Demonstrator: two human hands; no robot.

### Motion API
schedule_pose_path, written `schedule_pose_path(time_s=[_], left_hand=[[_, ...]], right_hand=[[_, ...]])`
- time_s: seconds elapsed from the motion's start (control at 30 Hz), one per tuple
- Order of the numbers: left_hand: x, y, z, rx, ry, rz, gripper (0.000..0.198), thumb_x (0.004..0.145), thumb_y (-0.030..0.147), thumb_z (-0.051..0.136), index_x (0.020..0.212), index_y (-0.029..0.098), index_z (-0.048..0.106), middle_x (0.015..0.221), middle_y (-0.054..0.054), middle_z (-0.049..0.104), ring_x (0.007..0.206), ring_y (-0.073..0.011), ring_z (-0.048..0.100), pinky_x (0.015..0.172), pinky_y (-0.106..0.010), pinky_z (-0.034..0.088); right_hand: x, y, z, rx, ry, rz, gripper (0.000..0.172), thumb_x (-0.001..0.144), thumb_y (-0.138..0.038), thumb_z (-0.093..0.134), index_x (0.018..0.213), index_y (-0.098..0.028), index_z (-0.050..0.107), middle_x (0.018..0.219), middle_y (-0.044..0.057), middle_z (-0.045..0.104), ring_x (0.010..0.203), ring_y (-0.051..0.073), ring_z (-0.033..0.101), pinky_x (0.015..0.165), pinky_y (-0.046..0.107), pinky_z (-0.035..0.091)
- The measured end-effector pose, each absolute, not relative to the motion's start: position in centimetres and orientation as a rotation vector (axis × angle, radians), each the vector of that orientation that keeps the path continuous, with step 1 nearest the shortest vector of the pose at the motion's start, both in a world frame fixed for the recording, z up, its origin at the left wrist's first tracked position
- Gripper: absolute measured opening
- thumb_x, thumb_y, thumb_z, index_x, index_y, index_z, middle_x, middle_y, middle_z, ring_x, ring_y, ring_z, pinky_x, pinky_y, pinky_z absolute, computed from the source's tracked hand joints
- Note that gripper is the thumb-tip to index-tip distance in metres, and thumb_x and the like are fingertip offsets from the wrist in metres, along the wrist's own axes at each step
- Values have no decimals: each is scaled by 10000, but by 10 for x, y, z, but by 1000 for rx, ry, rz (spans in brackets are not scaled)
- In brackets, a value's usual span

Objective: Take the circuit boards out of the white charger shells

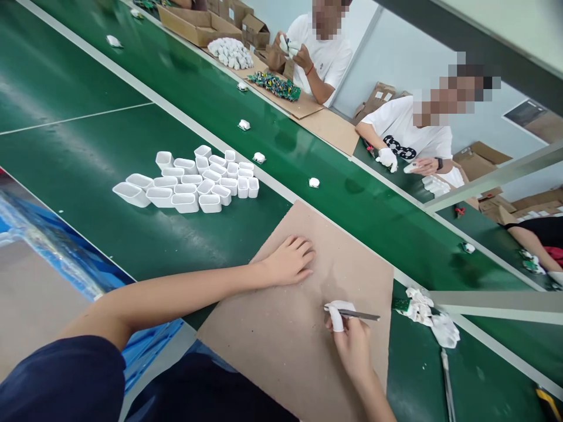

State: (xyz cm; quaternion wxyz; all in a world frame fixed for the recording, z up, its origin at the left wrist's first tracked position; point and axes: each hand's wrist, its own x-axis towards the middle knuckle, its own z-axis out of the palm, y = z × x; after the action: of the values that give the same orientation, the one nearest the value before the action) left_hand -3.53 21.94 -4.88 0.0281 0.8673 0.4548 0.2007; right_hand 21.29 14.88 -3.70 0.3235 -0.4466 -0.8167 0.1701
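My left hand (288,262) lies flat on a brown cardboard sheet (281,334), fingers stretched out and holding nothing. To its right and nearer to me, my right hand (352,337) is closed around metal tweezers (364,315). White coverings wrap its thumb and index finger. The tweezers lie roughly level above the cardboard, and I see nothing between their tips. Beyond my left forearm, several white plastic housings (185,202) with open tops stand grouped on the green table (101,152).
A green conveyor belt (285,135) carries small white-topped parts (314,183) past the table. Crumpled white gloves (445,330) and a metal tool (447,381) lie at right. Across the belt, people handle parts near a circuit board pile (275,85). A metal post (497,306) juts in.
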Motion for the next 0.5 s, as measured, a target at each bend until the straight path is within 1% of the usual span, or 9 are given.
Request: schedule_pose_path(time_s=[0.1,0.27,0.33,0.4,0.47,0.5], left_hand=[[-36,219,-50,2682,1404,623,426,961,433,486,1253,136,572,1314,-154,562,1237,-322,469,1020,-464,362],[-34,218,-50,2702,1417,620,417,951,437,508,1235,143,591,1310,-141,574,1220,-306,478,1007,-446,369],[-38,220,-42,2708,1448,608,369,929,438,551,1163,166,634,1269,-110,603,1183,-277,503,982,-401,389],[-50,223,-28,2684,1548,600,286,920,410,571,1069,186,669,1179,-86,639,1117,-254,532,937,-371,406],[-72,228,-8,2600,1758,611,239,938,346,534,1045,181,671,1103,-101,646,1079,-272,535,904,-393,408],[-86,230,1,2527,1907,629,255,951,300,495,1102,167,651,1112,-126,633,1102,-304,518,902,-426,402]], right_hand=[[210,146,-39,-1152,-2166,435,177,997,-275,464,941,-199,614,661,8,680,533,135,660,505,216,538],[203,143,-40,-1109,-2210,399,204,994,-329,482,953,-198,633,658,12,687,519,146,664,493,222,540],[204,142,-36,-1103,-2207,390,199,995,-324,480,960,-200,632,691,20,698,535,144,670,515,221,552],[207,141,-32,-1116,-2171,372,199,1003,-288,458,925,-203,621,678,17,686,538,139,666,518,213,548],[210,142,-31,-1144,-2151,328,235,1007,-269,439,853,-207,606,648,14,670,523,137,656,508,210,537],[210,143,-32,-1152,-2157,305,262,1009,-282,435,816,-209,597,621,10,659,502,138,647,491,211,528]])
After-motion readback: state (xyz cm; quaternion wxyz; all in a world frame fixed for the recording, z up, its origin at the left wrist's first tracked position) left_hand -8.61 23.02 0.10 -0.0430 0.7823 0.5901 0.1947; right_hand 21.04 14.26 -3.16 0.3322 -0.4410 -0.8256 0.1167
